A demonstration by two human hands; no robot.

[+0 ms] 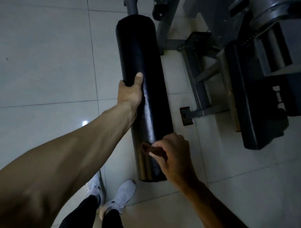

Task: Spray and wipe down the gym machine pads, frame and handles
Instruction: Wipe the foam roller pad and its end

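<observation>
Two hands on roller pad (145,56): left hand (129,91) clasped mid-length, right hand (174,154) with pinched cloth (147,148) near end.

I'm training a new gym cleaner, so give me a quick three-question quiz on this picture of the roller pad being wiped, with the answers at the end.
1. True or false: the left hand grips the black roller pad.
2. What does the right hand pinch against the pad? A: a spray bottle. B: a brown cloth. C: a sponge.
3. Fill the gap: in this view the grey machine frame stands on the pad's ___ side.

Key: 1 true; 2 B; 3 right.
</observation>
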